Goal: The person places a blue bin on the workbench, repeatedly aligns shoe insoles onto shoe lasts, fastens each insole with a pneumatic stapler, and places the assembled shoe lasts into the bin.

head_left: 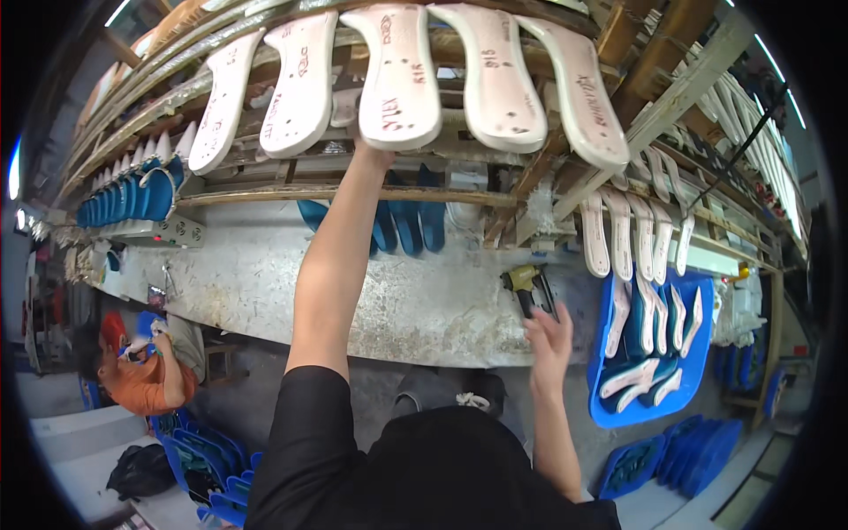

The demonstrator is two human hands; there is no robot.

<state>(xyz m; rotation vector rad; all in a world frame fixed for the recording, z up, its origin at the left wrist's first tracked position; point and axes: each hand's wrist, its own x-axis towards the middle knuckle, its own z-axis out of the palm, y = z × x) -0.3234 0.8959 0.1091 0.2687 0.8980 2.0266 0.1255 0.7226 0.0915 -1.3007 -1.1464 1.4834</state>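
Note:
My left arm stretches up to the wooden rack, and my left hand [374, 155] is at the toe end of the middle pale insole [399, 84]. Its fingers are hidden behind that insole, so I cannot tell whether they grip it. More long, foot-shaped pale insoles with dark markings hang on both sides, among them one [499, 84] just to the right. My right hand [549, 346] hangs in the air over the bench's front edge, slightly blurred, fingers apart and holding nothing. Just beyond it a yellow-green and black staple gun [527, 281] lies on the bench.
Teal shoe lasts [406, 225] stand under the rack at the back of the metal-topped bench [256, 283]. Right of me, a blue tray [605, 402] holds teal lasts with pale insoles. A person in orange [159, 380] works at left. Blue trays [208, 450] stand lower left.

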